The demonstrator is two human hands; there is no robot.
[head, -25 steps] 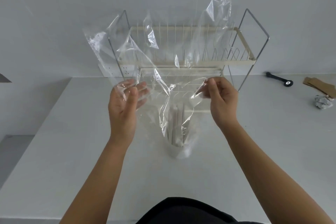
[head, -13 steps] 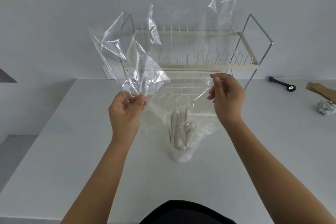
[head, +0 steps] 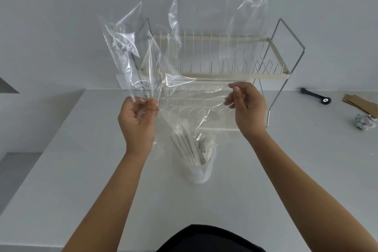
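I hold a clear plastic bag (head: pixel 184 96) up over the white counter (head: pixel 86 170). My left hand (head: pixel 138 122) pinches its left edge between thumb and fingers; crinkled film rises above that hand. My right hand (head: pixel 248 108) pinches the right edge of the bag's mouth. Several long white pieces (head: pixel 190 149) hang bunched in the bag's bottom, which droops between my arms. Through the film shows a cream two-tier wire dish rack (head: pixel 231 69) with a chrome frame, standing against the wall.
A black tool (head: pixel 316 96), brown cardboard pieces (head: pixel 360 103) and a crumpled wad (head: pixel 365 124) lie on the counter at the right. A white socket strip (head: pixel 126 85) sits on the wall behind the rack. The counter's left edge drops to a lower surface.
My left hand shifted from spread fingers behind the film to a pinch on the edge, and both hands drew slightly apart, pulling the bag's mouth wider. The contents swung a little.
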